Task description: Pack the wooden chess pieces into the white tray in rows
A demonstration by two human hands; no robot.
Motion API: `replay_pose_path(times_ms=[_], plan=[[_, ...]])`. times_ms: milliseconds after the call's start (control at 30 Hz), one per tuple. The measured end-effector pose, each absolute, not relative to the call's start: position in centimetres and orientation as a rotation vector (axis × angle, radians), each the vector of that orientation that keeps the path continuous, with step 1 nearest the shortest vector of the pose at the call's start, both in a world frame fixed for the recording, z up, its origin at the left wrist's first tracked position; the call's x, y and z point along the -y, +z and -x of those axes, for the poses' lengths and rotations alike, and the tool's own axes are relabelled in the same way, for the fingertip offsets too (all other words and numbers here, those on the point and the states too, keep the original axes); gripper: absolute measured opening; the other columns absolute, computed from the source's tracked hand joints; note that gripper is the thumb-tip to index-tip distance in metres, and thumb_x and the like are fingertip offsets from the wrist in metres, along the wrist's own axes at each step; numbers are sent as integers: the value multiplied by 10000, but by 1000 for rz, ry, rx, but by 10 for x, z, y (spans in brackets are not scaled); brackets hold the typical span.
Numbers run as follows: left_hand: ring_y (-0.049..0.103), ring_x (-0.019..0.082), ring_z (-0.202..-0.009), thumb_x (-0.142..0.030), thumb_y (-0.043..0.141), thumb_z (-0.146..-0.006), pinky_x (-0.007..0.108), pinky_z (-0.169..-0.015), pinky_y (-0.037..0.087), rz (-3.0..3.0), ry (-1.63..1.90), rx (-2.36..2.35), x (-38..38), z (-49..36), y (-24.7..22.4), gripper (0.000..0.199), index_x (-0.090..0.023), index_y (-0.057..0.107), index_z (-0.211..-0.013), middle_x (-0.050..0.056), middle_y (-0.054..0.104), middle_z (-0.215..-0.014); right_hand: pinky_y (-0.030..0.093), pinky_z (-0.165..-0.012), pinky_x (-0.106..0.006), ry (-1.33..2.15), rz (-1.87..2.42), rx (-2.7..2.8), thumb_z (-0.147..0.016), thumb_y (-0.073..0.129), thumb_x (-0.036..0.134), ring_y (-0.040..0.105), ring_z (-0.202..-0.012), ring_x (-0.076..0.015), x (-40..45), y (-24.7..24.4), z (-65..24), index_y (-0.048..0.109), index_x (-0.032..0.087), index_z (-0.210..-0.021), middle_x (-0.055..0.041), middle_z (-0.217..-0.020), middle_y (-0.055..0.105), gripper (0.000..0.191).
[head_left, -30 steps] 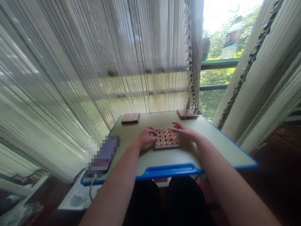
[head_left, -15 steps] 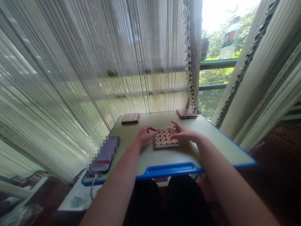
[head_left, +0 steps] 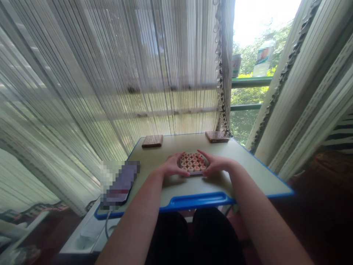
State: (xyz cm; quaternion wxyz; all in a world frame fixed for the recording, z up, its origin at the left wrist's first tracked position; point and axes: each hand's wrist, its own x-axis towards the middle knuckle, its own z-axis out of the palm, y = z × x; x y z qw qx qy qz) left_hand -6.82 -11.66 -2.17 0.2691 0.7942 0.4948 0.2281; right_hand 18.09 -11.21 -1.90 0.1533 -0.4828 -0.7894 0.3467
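Observation:
A small shallow box stands on the table, filled with rows of round Chinese chess pieces. The pieces are pale discs with red or dark characters. My left hand wraps the box's left side, thumb at the near left corner and fingers toward the far one. From the other side, my right hand clasps it in the same way, with its thumb at the near right corner. The box's side walls are partly hidden by my hands.
The pale table has a blue edge and a blue front groove. Flat brown boxes lie at its far left and far right. A blurred-out dark slab with a cable lies at left. String curtains hang behind.
Both hands have come down and closed around the box from its two sides. Earlier, the right fingers were spread over the pieces. The view has shifted slightly.

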Motion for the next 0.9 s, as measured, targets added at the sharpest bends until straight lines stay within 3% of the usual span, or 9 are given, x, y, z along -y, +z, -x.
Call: replay_pose_path(times_ms=[133, 333, 567, 733, 900], plan=[[200, 333, -1302, -439, 790, -367, 435, -1079, 188, -2195, 537, -1332, 118, 69, -21, 1124, -240, 299, -1358, 94, 303, -1397, 177, -1078, -384, 852, 1421, 2335, -428, 784, 373, 160, -1321, -282, 111, -21, -178, 122, 226, -1413, -98, -1452, 186, 1196], [285, 317, -1267, -436, 784, -393, 419, -1057, 248, -2194, 620, -1319, 115, 68, -24, 1061, -213, 346, -1332, 108, 358, -1360, 210, -1065, -390, 797, 1447, 2301, -436, 771, 385, 188, -1309, -285, 113, -20, -176, 127, 250, -1411, -85, -1432, 227, 1176], [274, 317, -1269, -427, 788, -406, 438, -1055, 252, -2211, 682, -1289, 115, 69, -23, 1055, -222, 335, -1337, 99, 354, -1362, 224, -1058, -410, 747, 1436, 2301, -456, 758, 381, 192, -1304, -289, 116, -16, -177, 142, 265, -1406, -92, -1424, 216, 1139], [208, 314, -1296, -367, 796, -413, 452, -1071, 218, -2252, 790, -1243, 113, 69, -24, 1066, -228, 304, -1349, 99, 270, -1404, 244, -1048, -423, 623, 1407, 2259, -475, 745, 349, 160, -1311, -289, 119, -13, -175, 133, 276, -1404, -94, -1426, 185, 1115], [197, 302, -1299, -270, 784, -444, 465, -1045, 262, -2201, 907, -1195, 115, 67, -22, 1065, -287, 246, -1363, 79, 194, -1432, 240, -1047, -424, 523, 1334, 2214, -507, 721, 315, 139, -1315, -280, 123, -9, -174, 83, 270, -1408, -92, -1432, 171, 1106]])
